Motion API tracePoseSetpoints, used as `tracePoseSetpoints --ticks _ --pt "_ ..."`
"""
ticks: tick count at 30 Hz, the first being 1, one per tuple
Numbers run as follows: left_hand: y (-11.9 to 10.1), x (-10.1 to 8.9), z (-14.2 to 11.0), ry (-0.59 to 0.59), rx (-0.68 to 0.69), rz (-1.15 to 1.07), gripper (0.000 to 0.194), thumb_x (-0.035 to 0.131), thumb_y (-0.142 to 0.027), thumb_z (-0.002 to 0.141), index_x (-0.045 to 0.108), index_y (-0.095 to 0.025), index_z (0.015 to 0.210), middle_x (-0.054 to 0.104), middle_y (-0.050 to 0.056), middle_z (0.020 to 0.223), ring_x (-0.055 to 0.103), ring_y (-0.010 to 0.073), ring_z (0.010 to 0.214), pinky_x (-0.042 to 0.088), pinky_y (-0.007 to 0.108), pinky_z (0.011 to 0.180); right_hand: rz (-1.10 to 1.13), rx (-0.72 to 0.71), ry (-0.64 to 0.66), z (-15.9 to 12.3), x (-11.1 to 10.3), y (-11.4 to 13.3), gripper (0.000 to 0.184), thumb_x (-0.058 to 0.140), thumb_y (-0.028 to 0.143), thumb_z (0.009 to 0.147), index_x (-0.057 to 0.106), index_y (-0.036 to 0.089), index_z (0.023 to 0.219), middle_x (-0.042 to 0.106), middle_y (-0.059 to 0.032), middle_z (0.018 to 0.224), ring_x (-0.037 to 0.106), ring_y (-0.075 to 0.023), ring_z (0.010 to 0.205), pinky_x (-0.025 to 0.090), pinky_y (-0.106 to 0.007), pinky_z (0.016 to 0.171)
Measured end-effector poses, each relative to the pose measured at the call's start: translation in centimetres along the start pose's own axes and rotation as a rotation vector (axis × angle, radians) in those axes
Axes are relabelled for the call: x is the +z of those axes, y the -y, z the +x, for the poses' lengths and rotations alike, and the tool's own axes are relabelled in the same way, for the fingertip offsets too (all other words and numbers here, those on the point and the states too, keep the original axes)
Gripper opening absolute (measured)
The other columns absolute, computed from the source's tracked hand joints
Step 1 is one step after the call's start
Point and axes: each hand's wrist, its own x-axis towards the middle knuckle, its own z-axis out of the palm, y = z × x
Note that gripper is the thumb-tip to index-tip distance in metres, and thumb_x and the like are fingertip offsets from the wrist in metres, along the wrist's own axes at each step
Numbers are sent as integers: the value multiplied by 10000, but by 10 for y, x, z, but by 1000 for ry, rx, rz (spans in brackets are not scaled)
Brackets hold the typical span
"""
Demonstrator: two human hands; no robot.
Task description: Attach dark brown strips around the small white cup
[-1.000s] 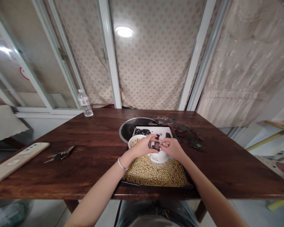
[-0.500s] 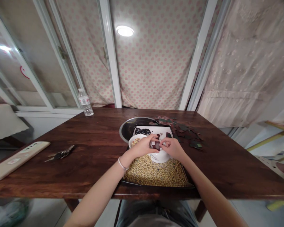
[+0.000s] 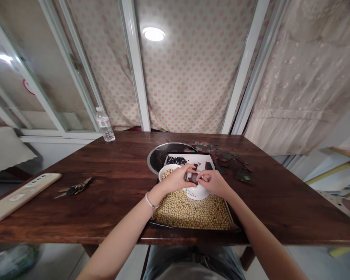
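A small dark brown flat piece (image 3: pixel 193 179) with a paler patch is held between my hands, above a white bowl (image 3: pixel 197 193). My left hand (image 3: pixel 179 178), a beaded bracelet at its wrist, grips the piece with thumb and index finger on its edges. With fingertips pinched together, my right hand (image 3: pixel 211 182) touches the piece's right side. Yellow beans (image 3: pixel 189 214) fill the near part of a shallow black-edged box (image 3: pixel 200 157) under my hands. Another white bowl (image 3: pixel 162 170) holding mixed beans stands beside my left hand. Dark beans (image 3: pixel 176 160) lie at the box's far left.
A round dark tray (image 3: pixel 155 157) sits partly under the box. Dark green and brown scraps (image 3: pixel 230 159) spread at the right back. Keys (image 3: pixel 74 189), a phone (image 3: pixel 23 196) and a water bottle (image 3: pixel 105 125) are on the left of the wooden table (image 3: pixel 119 163).
Both hands keep almost the same place and grip on the brown piece. The view shifts only slightly.
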Motion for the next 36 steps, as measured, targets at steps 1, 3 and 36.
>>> tracePoseSetpoints --ticks 1,3,36 --pt "0 0 0 0 -1 0 626 762 -245 646 431 -209 1175 616 125 1169 565 266 1099 426 385 885 0 3 -4 0 1 -1 134 548 229 711 648 158 656 298 81 415 287 -78 394 208 -204 416" --pt "-1 0 0 -3 -4 0 625 764 -248 645 431 -206 1173 616 128 1169 565 266 1098 428 382 881 -7 13 -25 2 2 -5 135 554 236 710 654 158 662 315 75 421 300 -82 398 201 -207 415" --pt "-4 -1 0 2 -24 -19 602 769 -227 634 457 -203 1148 627 118 1143 569 266 1080 431 398 875 -76 17 -56 3 -1 -5 106 550 223 722 639 180 685 330 68 436 330 -105 424 214 -223 447"
